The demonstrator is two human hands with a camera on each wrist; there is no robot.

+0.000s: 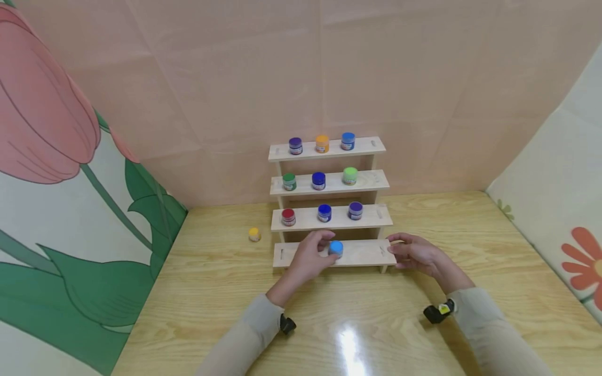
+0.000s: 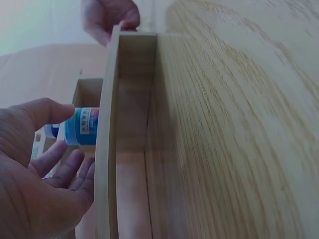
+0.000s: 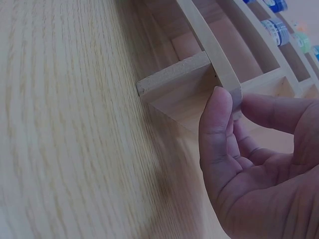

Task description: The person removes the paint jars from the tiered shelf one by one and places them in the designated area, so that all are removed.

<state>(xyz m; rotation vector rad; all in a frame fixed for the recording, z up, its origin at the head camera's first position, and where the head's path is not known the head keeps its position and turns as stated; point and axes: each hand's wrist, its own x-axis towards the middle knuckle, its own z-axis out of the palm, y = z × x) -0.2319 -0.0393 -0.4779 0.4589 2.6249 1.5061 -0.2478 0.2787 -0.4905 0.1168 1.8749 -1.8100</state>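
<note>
A light blue paint jar (image 1: 336, 248) stands upright on the lowest tier of a stepped wooden display rack (image 1: 364, 253). My left hand (image 1: 309, 256) is around this jar, thumb at its side and the other fingers loosely spread. In the left wrist view, the thumb touches or nearly touches the jar (image 2: 82, 126), and its base meets the board. At the rack's right end, my right hand (image 1: 416, 254) pinches the lowest board between thumb and fingers. The right wrist view shows the thumb (image 3: 217, 117) pressed against the board's corner.
Three upper tiers carry several paint jars, among them a red jar (image 1: 288, 217), a green jar (image 1: 289, 181) and an orange jar (image 1: 322, 144). A yellow jar (image 1: 254, 234) sits on the wooden table (image 1: 211, 271), left of the rack. A pink backdrop (image 1: 235, 94) rises behind.
</note>
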